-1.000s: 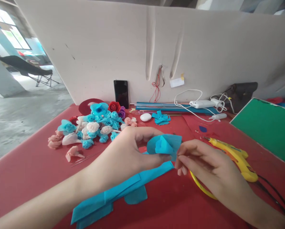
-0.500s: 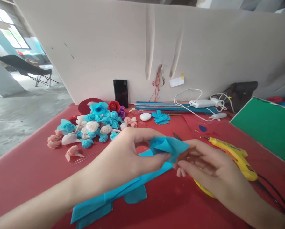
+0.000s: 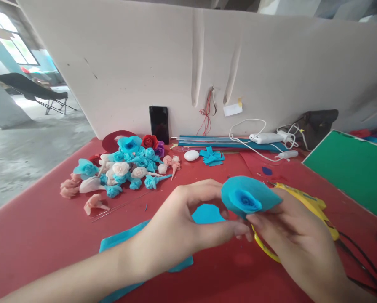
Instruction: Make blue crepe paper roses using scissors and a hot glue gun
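Observation:
A blue paper flower (image 3: 260,191) with a tightly rolled centre is pinched at its base by my right hand (image 3: 302,240). Its rolled centre faces me, and a pointed petal reaches right over the fingers. My left hand (image 3: 178,231) is just left of the flower, thumb and index finger spread apart; whether a fingertip touches the petal's edge is unclear. Under my left hand, blue paper strips (image 3: 121,242) lie on the red table, partly covered by the forearm. A yellow handle loop (image 3: 266,249) shows below the flower, mostly hidden by my right hand.
A pile of blue, white and pink paper flowers (image 3: 121,168) lies at left. A phone (image 3: 159,124) leans on the white panel, right of which are a white egg-shaped object (image 3: 191,155) and white cables (image 3: 267,138). A yellow glue gun (image 3: 311,206) and green board (image 3: 349,168) are at right.
The flower has moved right and turned so that its rolled centre shows. My left thumb has come off it and the left fingers have spread, while my right hand now holds it.

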`<state>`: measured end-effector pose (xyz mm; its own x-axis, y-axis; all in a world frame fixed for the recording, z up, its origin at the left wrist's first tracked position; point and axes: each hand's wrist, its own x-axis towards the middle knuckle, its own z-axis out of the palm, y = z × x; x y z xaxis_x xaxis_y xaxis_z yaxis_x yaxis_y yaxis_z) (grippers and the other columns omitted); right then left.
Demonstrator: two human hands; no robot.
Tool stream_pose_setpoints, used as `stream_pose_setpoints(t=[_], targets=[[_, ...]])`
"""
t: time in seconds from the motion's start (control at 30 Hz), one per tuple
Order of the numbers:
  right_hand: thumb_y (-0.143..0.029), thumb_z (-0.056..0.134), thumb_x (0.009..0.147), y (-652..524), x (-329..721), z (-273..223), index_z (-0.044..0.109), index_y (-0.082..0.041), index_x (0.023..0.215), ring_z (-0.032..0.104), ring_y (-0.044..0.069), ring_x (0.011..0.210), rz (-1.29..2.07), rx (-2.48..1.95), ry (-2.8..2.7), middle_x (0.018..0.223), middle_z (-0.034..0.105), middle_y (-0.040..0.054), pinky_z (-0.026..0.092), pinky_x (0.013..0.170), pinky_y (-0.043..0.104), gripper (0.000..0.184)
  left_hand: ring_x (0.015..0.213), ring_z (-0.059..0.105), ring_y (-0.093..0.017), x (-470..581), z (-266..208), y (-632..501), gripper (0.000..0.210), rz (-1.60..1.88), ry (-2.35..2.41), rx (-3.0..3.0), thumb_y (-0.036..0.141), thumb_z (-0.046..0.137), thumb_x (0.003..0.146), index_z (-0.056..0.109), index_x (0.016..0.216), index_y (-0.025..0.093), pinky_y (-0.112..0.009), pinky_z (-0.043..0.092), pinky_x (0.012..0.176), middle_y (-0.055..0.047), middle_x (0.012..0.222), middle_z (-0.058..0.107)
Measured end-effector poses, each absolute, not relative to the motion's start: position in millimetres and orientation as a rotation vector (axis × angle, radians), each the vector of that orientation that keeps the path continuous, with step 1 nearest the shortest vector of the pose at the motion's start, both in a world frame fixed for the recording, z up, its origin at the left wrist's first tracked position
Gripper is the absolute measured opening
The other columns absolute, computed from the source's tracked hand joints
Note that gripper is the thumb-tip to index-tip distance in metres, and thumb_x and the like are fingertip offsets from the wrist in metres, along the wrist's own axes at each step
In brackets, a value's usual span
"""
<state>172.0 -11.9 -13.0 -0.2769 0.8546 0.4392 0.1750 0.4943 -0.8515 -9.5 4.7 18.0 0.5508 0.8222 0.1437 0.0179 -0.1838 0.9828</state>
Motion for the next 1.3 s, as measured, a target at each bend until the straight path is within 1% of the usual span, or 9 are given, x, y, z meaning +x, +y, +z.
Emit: stream_pose_setpoints(t=[0.1, 0.3, 0.57, 0.63, 0.73, 0.93, 1.03, 1.17, 1.3], targets=[[-0.027, 0.053, 0.091, -11, 172, -12, 0.057, -0.026, 0.090, 0.058, 0.007, 0.057, 0.765, -0.929, -1.765, 0.064, 0.059, -0.0054, 0.050, 0.055, 0.012, 0.004, 0.091, 0.064, -0.015, -11, 14, 4, 0.015, 0.899, 0.644, 1.618, 0.020, 0.057, 0.088, 0.072, 0.091, 0.020, -0.023, 0.051, 0.088, -0.001, 0.088, 0.067], [-0.049, 0.054, 0.086, -9, 170, -9, 0.061, -0.022, 0.092, 0.059, 0.015, 0.059, 0.678, -1.073, -1.791, 0.063, 0.057, 0.0014, 0.051, 0.052, 0.023, 0.028, 0.076, 0.061, -0.006, -14, 13, 3, 0.028, 1.043, 0.667, 1.776, 0.006, 0.052, 0.088, 0.073, 0.087, 0.025, -0.011, 0.049, 0.068, 0.005, 0.087, 0.065], [-0.036, 0.057, 0.087, -12, 170, -9, 0.059, -0.023, 0.096, 0.061, 0.013, 0.057, 0.653, -1.023, -1.718, 0.065, 0.062, 0.0000, 0.051, 0.049, 0.019, 0.016, 0.073, 0.059, -0.009, -15, 17, 4, 0.023, 1.064, 0.711, 1.801, 0.012, 0.056, 0.085, 0.074, 0.085, 0.025, -0.015, 0.048, 0.066, 0.003, 0.079, 0.062], [-0.026, 0.056, 0.089, -13, 171, -11, 0.056, -0.027, 0.098, 0.062, 0.009, 0.058, 0.651, -0.940, -1.722, 0.068, 0.064, -0.0039, 0.051, 0.052, 0.013, 0.009, 0.072, 0.059, -0.009, -15, 17, 3, 0.021, 1.059, 0.718, 1.798, 0.013, 0.056, 0.085, 0.074, 0.085, 0.025, -0.015, 0.049, 0.067, 0.003, 0.079, 0.062], [-0.018, 0.053, 0.091, -12, 171, -13, 0.054, -0.030, 0.098, 0.063, 0.003, 0.064, 0.680, -0.858, -1.756, 0.076, 0.066, -0.0088, 0.049, 0.061, 0.004, 0.014, 0.073, 0.061, -0.008, -14, 17, 3, 0.024, 1.058, 0.710, 1.793, 0.009, 0.055, 0.085, 0.073, 0.084, 0.024, -0.014, 0.049, 0.069, 0.004, 0.081, 0.064], [-0.019, 0.055, 0.090, -13, 170, -16, 0.054, -0.033, 0.101, 0.062, 0.004, 0.061, 0.655, -0.872, -1.724, 0.076, 0.065, -0.0097, 0.050, 0.060, 0.006, 0.019, 0.065, 0.059, -0.006, -9, 18, 2, 0.009, 1.081, 0.772, 1.772, 0.012, 0.066, 0.078, 0.071, 0.074, 0.018, -0.011, 0.049, 0.058, 0.003, 0.073, 0.063], [-0.026, 0.060, 0.086, -12, 169, -13, 0.058, -0.030, 0.098, 0.064, 0.010, 0.065, 0.635, -0.927, -1.695, 0.076, 0.066, -0.0046, 0.054, 0.059, 0.013, 0.013, 0.059, 0.055, -0.005, -7, 19, 2, 0.007, 1.092, 0.791, 1.744, 0.015, 0.071, 0.074, 0.069, 0.068, 0.017, -0.010, 0.045, 0.050, 0.004, 0.070, 0.061], [-0.044, 0.062, 0.082, -8, 168, -7, 0.064, -0.025, 0.096, 0.065, 0.018, 0.071, 0.686, -1.053, -1.690, 0.073, 0.065, 0.0024, 0.056, 0.059, 0.024, 0.024, 0.060, 0.057, -0.005, -7, 20, 2, 0.010, 1.104, 0.804, 1.727, 0.014, 0.069, 0.076, 0.070, 0.067, 0.018, -0.010, 0.048, 0.055, 0.004, 0.068, 0.062], [-0.049, 0.060, 0.082, -7, 166, -6, 0.065, -0.024, 0.095, 0.064, 0.019, 0.072, 0.734, -1.076, -1.685, 0.071, 0.064, 0.0030, 0.056, 0.060, 0.025, 0.029, 0.067, 0.061, -0.006, -9, 21, 4, 0.008, 1.087, 0.824, 1.759, 0.015, 0.067, 0.078, 0.074, 0.074, 0.018, -0.008, 0.049, 0.064, 0.003, 0.072, 0.067]])
